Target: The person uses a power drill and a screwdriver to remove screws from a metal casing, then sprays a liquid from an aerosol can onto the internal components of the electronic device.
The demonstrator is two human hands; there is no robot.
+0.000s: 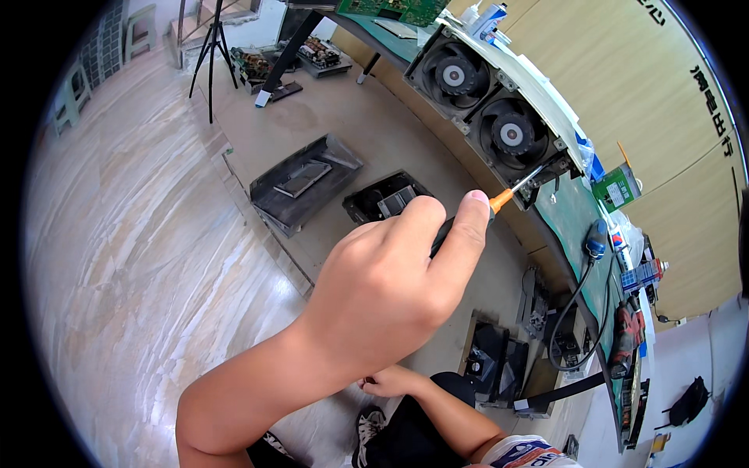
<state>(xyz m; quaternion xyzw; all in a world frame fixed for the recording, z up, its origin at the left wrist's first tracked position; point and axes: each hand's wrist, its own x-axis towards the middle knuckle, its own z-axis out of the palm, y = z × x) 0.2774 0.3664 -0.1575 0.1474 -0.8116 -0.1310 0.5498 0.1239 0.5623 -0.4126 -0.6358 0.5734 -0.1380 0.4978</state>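
My left hand point(398, 277) grips an orange-and-black screwdriver point(502, 199), raised in front of me. Its steel shaft points up and right to the lower right corner of a dark metal housing with two round black fans point(511, 134), set on edge along the green-topped workbench point(566, 214); whether the tip touches cannot be made out. My right hand point(386, 382) is low, behind my left forearm, fingers curled, with any content hidden.
Two dark casings point(308, 179) lie on the floor below, with electronic modules point(320, 54) by a tripod point(214, 51). Along the bench lie a green board, bottles, a blue tool point(595, 238) on a cable and a red-black power tool point(628, 339). More parts point(491, 359) sit underneath.
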